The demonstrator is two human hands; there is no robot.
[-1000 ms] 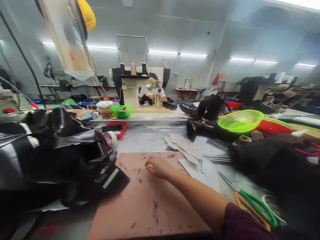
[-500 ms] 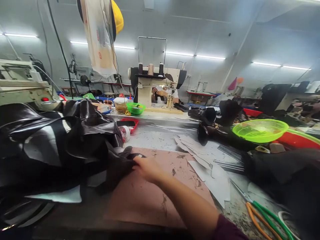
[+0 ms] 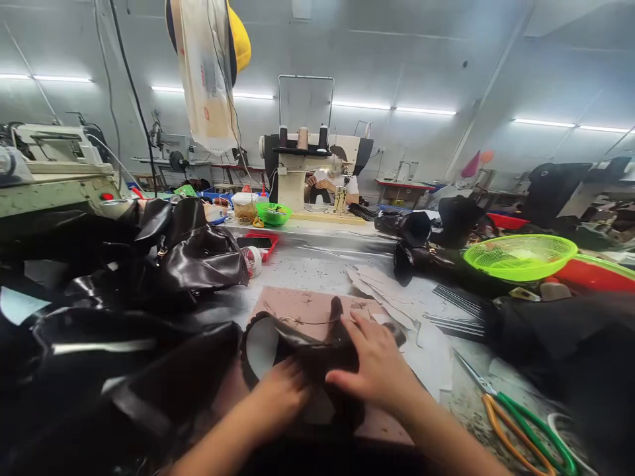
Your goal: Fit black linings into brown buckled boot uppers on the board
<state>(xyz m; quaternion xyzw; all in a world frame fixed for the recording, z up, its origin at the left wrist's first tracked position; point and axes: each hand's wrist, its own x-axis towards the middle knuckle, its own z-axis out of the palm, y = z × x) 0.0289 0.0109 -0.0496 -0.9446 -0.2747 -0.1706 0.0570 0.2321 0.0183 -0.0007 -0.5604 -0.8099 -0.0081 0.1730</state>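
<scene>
A dark brown leather boot upper, with a scalloped edge and a pale lining at its left end, lies across the pinkish board in front of me. My left hand is closed on the near edge of the upper, its fingertips partly hidden by the leather. My right hand rests on the right part of the upper with fingers and thumb spread. To the left, more dark glossy leather uppers lie in a heap.
Scissors with green and orange handles lie at the right, near white paper pieces. A green mesh basket stands behind dark material. At the back are a sewing machine, a red tray and a co-worker's hands.
A boot upper has come from the left heap onto the pinkish board. My right hand has moved right and spread over it. My left hand has come into view on its near edge.
</scene>
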